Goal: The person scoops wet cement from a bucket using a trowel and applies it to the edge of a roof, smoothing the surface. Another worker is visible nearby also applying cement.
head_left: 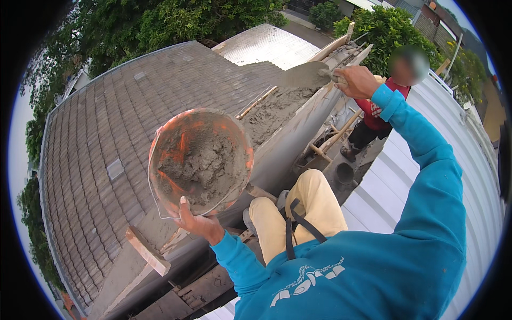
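My left hand (198, 221) grips an orange bucket (242, 160) at its near lower side, close to the wire handle. Wet grey mortar (205, 162) coats the inside and lies heaped in it. My right hand (356, 81) is closed on the handle of a trowel (298, 76), raised at upper right above a long trough (312, 114) along the roof edge, where more mortar (272, 114) lies in a rough strip. A short wooden block (146, 250) sits on the concrete ledge below the bucket.
A co-worker (373, 122) in a red top and boots stands at right, near sticks (333, 136) and a dark bucket (344, 173). A tiled roof (96, 149) spreads leftward, white ribbed metal roofing (458, 154) rightward. My legs (314, 202) are bent at the ledge. Trees (133, 32) stand beyond.
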{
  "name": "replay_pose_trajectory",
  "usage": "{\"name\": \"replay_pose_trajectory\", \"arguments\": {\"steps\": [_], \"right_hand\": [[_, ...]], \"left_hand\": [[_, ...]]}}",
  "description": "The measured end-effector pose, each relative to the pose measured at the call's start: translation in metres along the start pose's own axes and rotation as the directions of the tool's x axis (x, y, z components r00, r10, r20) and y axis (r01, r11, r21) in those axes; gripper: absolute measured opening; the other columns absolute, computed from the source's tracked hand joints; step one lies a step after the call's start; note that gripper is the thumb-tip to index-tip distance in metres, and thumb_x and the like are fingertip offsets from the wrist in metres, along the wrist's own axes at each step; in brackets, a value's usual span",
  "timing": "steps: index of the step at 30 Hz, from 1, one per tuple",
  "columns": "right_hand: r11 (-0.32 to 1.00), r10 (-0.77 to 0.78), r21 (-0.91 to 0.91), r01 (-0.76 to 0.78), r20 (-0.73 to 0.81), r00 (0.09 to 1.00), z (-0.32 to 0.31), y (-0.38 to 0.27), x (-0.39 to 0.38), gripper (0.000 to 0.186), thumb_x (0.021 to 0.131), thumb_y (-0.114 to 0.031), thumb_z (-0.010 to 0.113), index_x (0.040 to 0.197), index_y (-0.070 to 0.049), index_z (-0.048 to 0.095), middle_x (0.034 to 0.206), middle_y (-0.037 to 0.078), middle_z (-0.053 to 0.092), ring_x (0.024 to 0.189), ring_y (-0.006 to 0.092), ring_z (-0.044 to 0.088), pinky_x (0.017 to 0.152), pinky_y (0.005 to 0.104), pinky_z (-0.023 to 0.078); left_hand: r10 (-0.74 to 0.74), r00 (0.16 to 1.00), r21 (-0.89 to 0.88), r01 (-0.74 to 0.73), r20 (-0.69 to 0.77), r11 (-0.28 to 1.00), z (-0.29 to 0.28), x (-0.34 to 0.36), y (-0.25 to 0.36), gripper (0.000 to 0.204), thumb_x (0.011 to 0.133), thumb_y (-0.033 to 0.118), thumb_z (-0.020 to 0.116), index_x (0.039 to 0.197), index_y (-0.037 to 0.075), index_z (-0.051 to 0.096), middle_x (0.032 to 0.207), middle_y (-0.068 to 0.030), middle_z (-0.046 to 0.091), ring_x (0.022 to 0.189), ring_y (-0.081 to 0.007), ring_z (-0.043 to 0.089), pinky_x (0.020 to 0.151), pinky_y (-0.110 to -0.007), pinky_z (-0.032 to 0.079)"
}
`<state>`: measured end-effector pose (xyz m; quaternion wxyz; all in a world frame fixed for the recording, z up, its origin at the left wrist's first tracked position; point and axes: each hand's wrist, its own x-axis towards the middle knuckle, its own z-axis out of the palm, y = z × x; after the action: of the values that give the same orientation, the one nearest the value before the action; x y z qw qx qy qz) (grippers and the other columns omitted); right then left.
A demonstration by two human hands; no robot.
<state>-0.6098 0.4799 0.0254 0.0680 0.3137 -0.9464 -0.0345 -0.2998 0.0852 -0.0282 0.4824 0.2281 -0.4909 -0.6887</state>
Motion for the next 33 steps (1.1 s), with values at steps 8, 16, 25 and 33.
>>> {"name": "replay_pose_trajectory", "arguments": {"steps": [8, 16, 25, 33], "right_hand": [[0.978, 0.204, -0.116, -0.175, 0.322, 0.924, 0.021, 0.025, 0.027, 0.038, 0.077, -0.03, 0.065, 0.108, -0.008, 0.073, 0.101, 0.021, 0.072, 0.099, 0.0405, 0.068, 0.089, 0.0491, 0.054], [0.921, 0.232, -0.367, -0.13, 0.249, 0.94, -0.025, 0.022, 0.051, 0.034, 0.072, -0.025, 0.069, 0.097, -0.003, 0.075, 0.101, 0.02, 0.073, 0.097, 0.0354, 0.071, 0.084, 0.0458, 0.057], [0.71, -0.277, -0.638, 0.297, 0.133, 0.951, -0.003, 0.014, 0.064, 0.004, 0.073, -0.014, 0.072, 0.075, -0.012, 0.074, 0.08, 0.008, 0.073, 0.077, 0.0243, 0.072, 0.065, 0.0375, 0.05], [0.684, -0.387, -0.647, 0.339, 0.072, 0.919, 0.029, -0.015, 0.054, 0.002, 0.074, -0.012, 0.069, 0.074, -0.013, 0.07, 0.074, 0.007, 0.07, 0.075, 0.0235, 0.071, 0.063, 0.0374, 0.047]], "left_hand": [[0.019, 0.999, 0.047, -0.021, 0.043, 0.999, 0.001, -0.002, 0.001, 0.059, 0.087, 0.015, 0.055, 0.141, -0.006, 0.045, 0.135, -0.0164, 0.052, 0.112, -0.0246, 0.061, 0.09, -0.038, 0.056], [-0.036, 0.999, 0.003, 0.036, -0.024, 0.999, -0.001, -0.006, 0.008, 0.062, 0.085, 0.015, 0.056, 0.142, -0.005, 0.045, 0.129, -0.0148, 0.056, 0.109, -0.0232, 0.06, 0.084, -0.037, 0.058], [-0.093, 0.996, 0.009, 0.093, -0.012, 0.996, 0.008, -0.01, 0.018, 0.07, 0.082, 0.012, 0.055, 0.148, -0.002, 0.039, 0.138, -0.0168, 0.05, 0.116, -0.0268, 0.056, 0.094, -0.041, 0.054], [-0.241, 0.97, -0.027, 0.242, 0.022, 0.97, 0.008, -0.009, 0.016, 0.064, 0.083, 0.012, 0.056, 0.144, -0.003, 0.043, 0.129, -0.0152, 0.055, 0.112, -0.0227, 0.059, 0.089, -0.038, 0.055]]}}
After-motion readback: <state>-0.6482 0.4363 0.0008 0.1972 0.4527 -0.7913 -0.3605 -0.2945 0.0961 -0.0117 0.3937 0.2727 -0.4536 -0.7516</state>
